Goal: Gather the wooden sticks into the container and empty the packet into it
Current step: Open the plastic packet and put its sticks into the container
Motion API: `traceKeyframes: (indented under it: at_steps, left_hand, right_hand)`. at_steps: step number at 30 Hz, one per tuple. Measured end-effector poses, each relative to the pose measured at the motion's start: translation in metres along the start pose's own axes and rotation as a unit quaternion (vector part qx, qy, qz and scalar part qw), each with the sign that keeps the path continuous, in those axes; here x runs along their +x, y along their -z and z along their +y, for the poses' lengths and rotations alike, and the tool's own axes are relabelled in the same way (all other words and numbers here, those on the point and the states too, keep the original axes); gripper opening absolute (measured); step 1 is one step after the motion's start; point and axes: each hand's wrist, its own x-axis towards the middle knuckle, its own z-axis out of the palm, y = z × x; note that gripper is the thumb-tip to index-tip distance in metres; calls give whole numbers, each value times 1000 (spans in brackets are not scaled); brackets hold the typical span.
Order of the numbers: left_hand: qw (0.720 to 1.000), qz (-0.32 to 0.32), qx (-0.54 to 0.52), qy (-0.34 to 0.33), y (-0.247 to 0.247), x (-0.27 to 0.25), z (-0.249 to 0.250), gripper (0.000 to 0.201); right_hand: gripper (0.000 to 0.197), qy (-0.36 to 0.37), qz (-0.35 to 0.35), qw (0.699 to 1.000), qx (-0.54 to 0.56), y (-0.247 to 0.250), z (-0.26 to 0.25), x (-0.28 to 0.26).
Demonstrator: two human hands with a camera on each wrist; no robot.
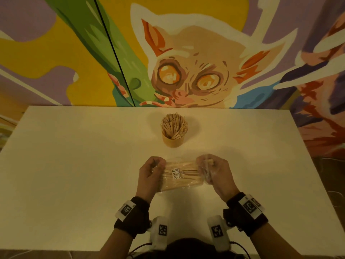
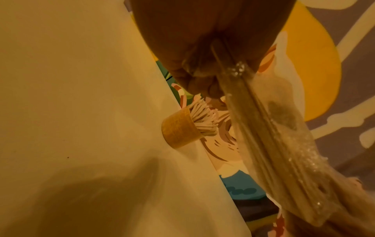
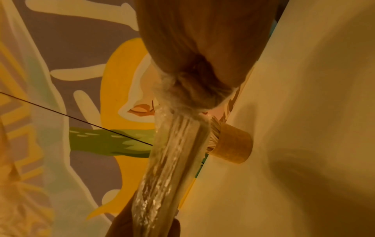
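Observation:
A clear plastic packet point(image 1: 180, 176) of wooden sticks with a white label is held above the table between both hands. My left hand point(image 1: 152, 170) grips its left end and my right hand point(image 1: 211, 170) grips its right end, where the plastic is bunched over the fingers. The film looks stretched between the hands. In the wrist views the packet point(image 2: 270, 144) point(image 3: 172, 168) runs lengthwise from each fist. Behind it stands a round tan container point(image 1: 172, 140) point(image 2: 179, 129) point(image 3: 231, 142) packed with upright wooden sticks point(image 1: 174, 125).
The white table point(image 1: 74, 165) ends at a painted mural wall point(image 1: 186, 62) just behind the container. Black wrist bands with markers sit on both forearms near the front edge.

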Motion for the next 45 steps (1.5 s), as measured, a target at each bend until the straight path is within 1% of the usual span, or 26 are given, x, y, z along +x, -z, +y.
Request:
traceKeyframes:
  at_steps: [2, 3, 4, 5, 6, 8, 11, 15, 18, 20, 22, 24, 26, 27, 28, 29, 30, 31, 32, 33, 36, 38, 42, 45]
  left_hand:
    - [1000, -7, 9, -8, -3, -1, 0, 15]
    - [1000, -10, 8, -10, -4, -1, 0, 14]
    - [1000, -15, 9, -12, -4, -2, 0, 12]
    - [1000, -21, 12, -14, -4, -2, -1, 10]
    - [999, -23, 21, -17, -4, -2, -1, 11]
    - [999, -13, 27, -18, -2, -1, -2, 13]
    - [1000, 2, -4, -10, 4, 4, -3, 15]
    - [1000, 21, -15, -5, 14, 8, -3, 11]
    - [998, 53, -41, 12, 25, 10, -5, 12]
    - [995, 71, -57, 37, 37, 10, -9, 13]
    - [992, 74, -76, 74, 47, 10, -15, 13]
    - [984, 77, -105, 119, 54, 9, -20, 14]
    - [974, 96, -135, 154, 60, 8, -25, 14]
    - [967, 108, -156, 171, 64, 8, -29, 14]
    - [958, 119, -178, 189, 69, 9, -35, 15]
    - [950, 125, -200, 205, 75, 10, -40, 20]
    - [940, 128, -225, 223, 80, 10, -44, 31]
    - [929, 128, -249, 242, 85, 10, -49, 49]
    - [919, 125, -275, 255, 88, 9, -50, 64]
    - [911, 127, -296, 257, 90, 7, -50, 68]
    - [888, 150, -345, 264, 95, 7, -53, 53]
    - [877, 152, -372, 263, 98, 7, -55, 46]
    - [874, 177, -373, 257, 99, 6, -51, 31]
    - [873, 181, -373, 255, 99, 5, -47, 26]
  right_hand:
    - [28, -3, -15, 1000, 14, -3, 1, -1]
    - [24, -5, -24, 999, 25, -2, 4, 0]
    - [14, -4, -27, 999, 34, -2, 5, 0]
    - [8, -1, -27, 999, 39, -3, 4, -1]
    - [15, -2, -23, 999, 38, -3, 3, -2]
    - [14, -5, -15, 999, 34, 0, 1, 0]
    - [15, -3, -22, 1000, 20, 4, -5, 4]
    - [14, -20, -12, 998, 57, 13, -17, 8]
    - [11, -34, 7, 998, 55, 24, -26, 13]
    - [11, -33, 8, 998, 46, 31, -31, 17]
    - [10, -26, 1, 998, 60, 34, -40, 18]
    - [24, -20, -18, 997, 68, 37, -51, 21]
    - [38, -19, -28, 998, 62, 39, -62, 27]
    - [40, -18, -28, 998, 57, 41, -66, 31]
    - [38, -16, -27, 998, 52, 43, -71, 35]
    - [30, -15, -24, 998, 48, 45, -75, 39]
    - [20, -13, -18, 999, 47, 47, -79, 44]
    - [12, -15, -12, 999, 48, 48, -81, 48]
    - [10, -19, -4, 999, 49, 49, -84, 53]
    - [11, -25, 3, 998, 51, 49, -85, 58]
    - [10, -35, 19, 998, 49, 44, -83, 76]
    - [9, -29, 19, 999, 35, 38, -77, 88]
    - [10, -8, 4, 1000, -20, 14, -70, 116]
    - [9, 10, -20, 995, -100, -7, -66, 138]
